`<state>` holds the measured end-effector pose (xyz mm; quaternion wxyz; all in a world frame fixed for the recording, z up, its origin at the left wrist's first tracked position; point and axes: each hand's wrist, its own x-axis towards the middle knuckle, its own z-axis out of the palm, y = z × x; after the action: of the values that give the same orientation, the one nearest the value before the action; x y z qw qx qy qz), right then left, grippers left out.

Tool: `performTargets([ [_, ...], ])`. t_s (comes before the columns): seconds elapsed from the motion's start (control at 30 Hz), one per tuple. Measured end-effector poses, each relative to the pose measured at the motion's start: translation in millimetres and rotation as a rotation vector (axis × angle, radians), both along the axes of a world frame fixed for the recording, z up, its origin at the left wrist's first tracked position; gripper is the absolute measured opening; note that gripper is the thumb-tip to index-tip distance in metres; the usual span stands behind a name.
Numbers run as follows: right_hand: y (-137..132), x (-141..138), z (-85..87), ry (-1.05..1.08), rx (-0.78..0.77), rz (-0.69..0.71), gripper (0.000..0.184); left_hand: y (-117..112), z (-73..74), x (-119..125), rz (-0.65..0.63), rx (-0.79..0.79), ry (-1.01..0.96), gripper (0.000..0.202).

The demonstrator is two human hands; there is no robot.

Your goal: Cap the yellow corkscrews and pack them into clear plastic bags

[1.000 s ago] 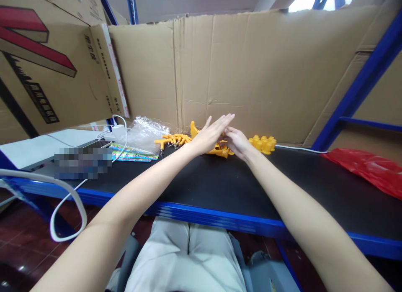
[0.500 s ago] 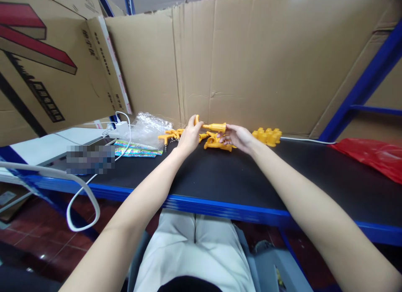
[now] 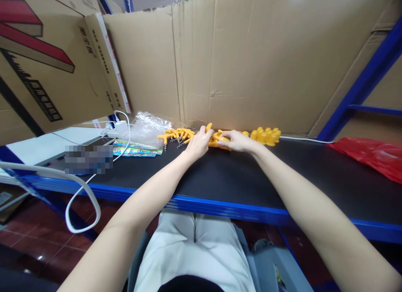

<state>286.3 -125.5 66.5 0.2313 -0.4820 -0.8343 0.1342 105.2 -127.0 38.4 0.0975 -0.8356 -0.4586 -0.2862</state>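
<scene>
Both my hands reach to the far side of a black table top (image 3: 220,183), among yellow plastic parts. My left hand (image 3: 199,142) has its fingers curled round a yellow part (image 3: 208,127) that sticks up by its fingertips. My right hand (image 3: 235,140) is closed over another yellow part (image 3: 220,139) lying on the table between the two hands. Several T-shaped yellow parts (image 3: 176,135) lie just left of my left hand. A cluster of small yellow caps (image 3: 266,135) stands right of my right hand.
A cardboard wall (image 3: 251,66) closes off the back of the table. At the left lie a clear plastic bag (image 3: 147,128), colourful printed cards (image 3: 135,150) and a white charger with cable (image 3: 119,126). A red plastic bag (image 3: 370,156) lies at the right. A blue frame edges the table (image 3: 220,206).
My right hand held a yellow part up above the table half a second ago; it has come down onto the pile. My left hand shifted right and lower, next to it.
</scene>
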Motion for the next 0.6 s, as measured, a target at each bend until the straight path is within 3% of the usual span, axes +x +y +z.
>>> performTargets([
  [0.13, -8, -13, 0.6, -0.309, 0.443, -0.166, 0.021, 4, -0.2, -1, 0.041, -0.035, -0.103, 0.029],
  [0.23, -15, -20, 1.6, -0.452, 0.579, -0.174, 0.019, 6, -0.8, -4, 0.039, -0.064, -0.171, 0.027],
  [0.43, -16, -20, -1.5, -0.533, 0.494, -0.137, 0.027, 1, 0.6, -9, 0.037, -0.080, -0.161, 0.031],
  [0.6, -14, -20, -2.1, -0.604, 0.411, -0.164, 0.022, -3, 2.3, -7, 0.084, -0.117, -0.138, 0.035],
])
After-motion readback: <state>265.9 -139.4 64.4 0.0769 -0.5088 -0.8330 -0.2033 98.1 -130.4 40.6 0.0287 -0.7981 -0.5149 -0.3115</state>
